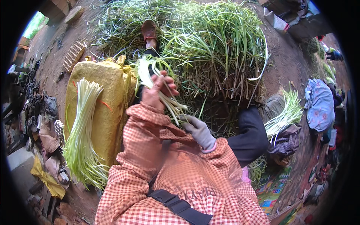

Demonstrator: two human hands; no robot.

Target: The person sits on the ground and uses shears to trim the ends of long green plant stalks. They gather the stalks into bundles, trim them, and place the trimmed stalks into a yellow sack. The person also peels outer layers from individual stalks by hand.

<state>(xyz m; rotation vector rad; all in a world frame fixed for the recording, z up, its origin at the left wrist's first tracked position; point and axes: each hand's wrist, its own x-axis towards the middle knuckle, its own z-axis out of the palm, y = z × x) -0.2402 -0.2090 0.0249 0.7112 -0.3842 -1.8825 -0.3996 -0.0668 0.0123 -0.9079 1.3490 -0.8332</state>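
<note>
My bare left hand (159,88) is wrapped around a small bunch of pale green leafy stalks (145,73). The leaves curl out above the fingers, and the thin stem ends hang down to the right. At those lower ends is my right hand (198,130), in a grey glove with a pink cuff, its bent fingers pinching the stems. To the left, a long bundle of white-and-green stalks (84,126) lies across a stuffed yellow sack (109,92). Before me stands a large heap of uncleaned leafy stalks (225,42) with brown, dry lower stems.
My shoe (149,29) rests against the heap. More trimmed stalks (284,115) lie on a checked cloth bundle (287,140) beyond my right knee (250,135). A blue cloth bundle (320,105) sits farther right. Scraps and an egg tray (73,56) lie leftward on the earth floor.
</note>
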